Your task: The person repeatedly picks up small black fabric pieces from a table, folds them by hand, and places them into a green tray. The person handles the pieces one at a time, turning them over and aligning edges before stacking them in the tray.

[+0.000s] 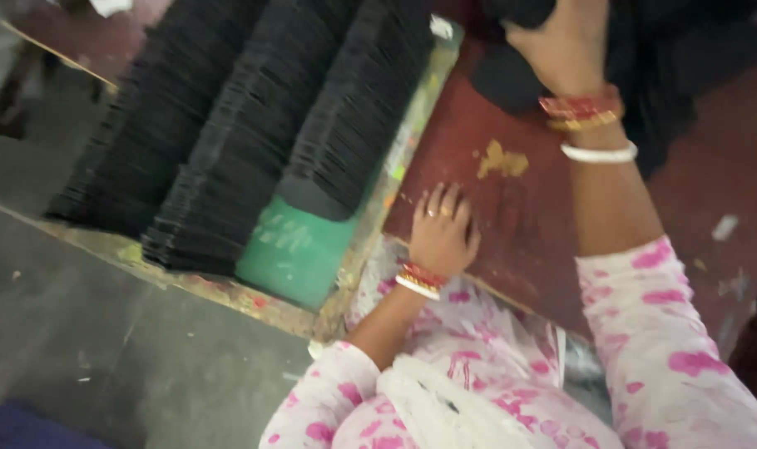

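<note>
the right hand (561,41), reaching far forward, closes on the black cloth (512,83) at the worktop's (478,141) far edge, while the left hand (442,233) rests flat, fingers spread, empty, nearer the body.

Black stacked sheets (254,116); green board (291,249); dark red surface (512,208); white sleeves (670,349) with pink blotches; red-gold bangles (582,108).

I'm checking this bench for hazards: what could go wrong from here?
The right hand grips black material at full stretch while the left hand only rests flat on the red table; a pull might drag it. The leaning stacks of black sheets could slide.
</note>
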